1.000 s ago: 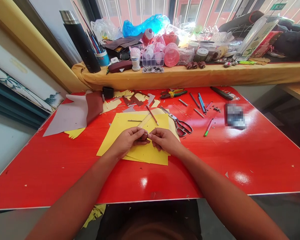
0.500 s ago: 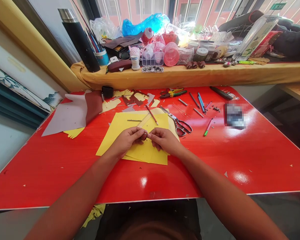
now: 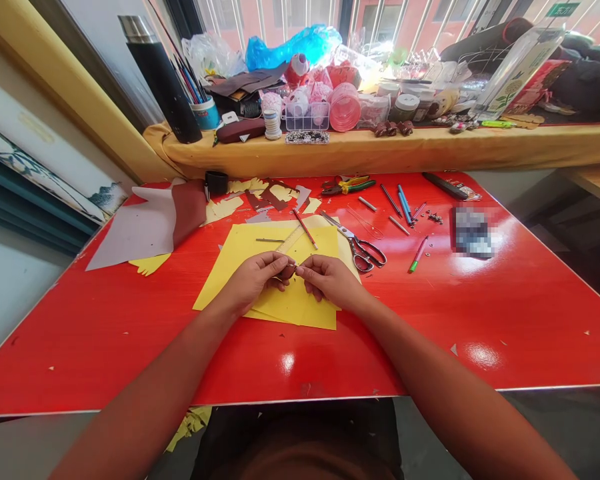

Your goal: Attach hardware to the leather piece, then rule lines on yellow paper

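Observation:
My left hand [image 3: 254, 279] and my right hand [image 3: 330, 280] meet fingertip to fingertip over a stack of yellow paper sheets [image 3: 240, 257] on the red table [image 3: 480, 313]. Both pinch a small dark brown piece [image 3: 290, 270] between thumbs and forefingers. Just beyond the fingers lie a clear ruler [image 3: 289, 240] and a red pencil [image 3: 305, 229] on the yellow paper. Scissors [image 3: 356, 245] rest to the right of the sheets.
Grey and brown sheets [image 3: 150, 223] lie at the table's left. Pliers [image 3: 345, 186], pens [image 3: 404, 205], a green-tipped pen [image 3: 417, 255] and a blurred dark item [image 3: 471, 231] are at the back right. The cloth-covered sill [image 3: 380, 150] holds a black flask [image 3: 160, 77], brushes, jars and bags.
Both hands stay together over the yellow paper, with only small finger shifts on the dark piece.

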Action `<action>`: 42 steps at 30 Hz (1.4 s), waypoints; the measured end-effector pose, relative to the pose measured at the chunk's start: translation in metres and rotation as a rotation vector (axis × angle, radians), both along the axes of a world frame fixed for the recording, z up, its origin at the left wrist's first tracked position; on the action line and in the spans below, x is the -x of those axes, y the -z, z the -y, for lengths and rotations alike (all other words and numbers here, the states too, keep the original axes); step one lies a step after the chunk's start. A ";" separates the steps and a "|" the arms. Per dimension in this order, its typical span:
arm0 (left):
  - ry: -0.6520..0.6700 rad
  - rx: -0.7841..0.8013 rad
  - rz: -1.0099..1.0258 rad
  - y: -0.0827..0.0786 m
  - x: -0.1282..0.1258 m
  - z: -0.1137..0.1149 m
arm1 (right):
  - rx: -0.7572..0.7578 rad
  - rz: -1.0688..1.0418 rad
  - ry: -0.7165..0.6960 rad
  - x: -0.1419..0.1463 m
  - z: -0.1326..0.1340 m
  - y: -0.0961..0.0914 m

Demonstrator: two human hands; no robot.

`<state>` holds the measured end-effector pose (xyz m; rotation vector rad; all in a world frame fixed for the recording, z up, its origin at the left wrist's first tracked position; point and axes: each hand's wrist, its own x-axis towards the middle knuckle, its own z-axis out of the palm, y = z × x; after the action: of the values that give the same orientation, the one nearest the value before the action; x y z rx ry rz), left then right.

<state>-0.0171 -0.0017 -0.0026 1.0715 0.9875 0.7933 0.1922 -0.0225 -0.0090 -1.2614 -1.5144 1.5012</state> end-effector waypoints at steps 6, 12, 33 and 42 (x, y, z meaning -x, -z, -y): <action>0.007 0.030 0.020 -0.001 0.001 0.000 | 0.002 0.005 0.000 0.000 0.000 0.002; 0.008 0.028 0.020 -0.001 0.001 0.000 | 0.005 -0.003 0.003 0.000 0.000 0.003; -0.032 -0.081 -0.037 0.002 0.003 0.000 | 0.004 0.001 0.009 0.000 0.000 0.001; -0.057 -0.077 -0.012 0.004 0.001 -0.001 | 0.008 -0.042 0.040 0.002 0.000 0.001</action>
<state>-0.0180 -0.0011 -0.0064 1.1190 1.0079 0.8788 0.1907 -0.0226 -0.0103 -1.2499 -1.4491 1.5005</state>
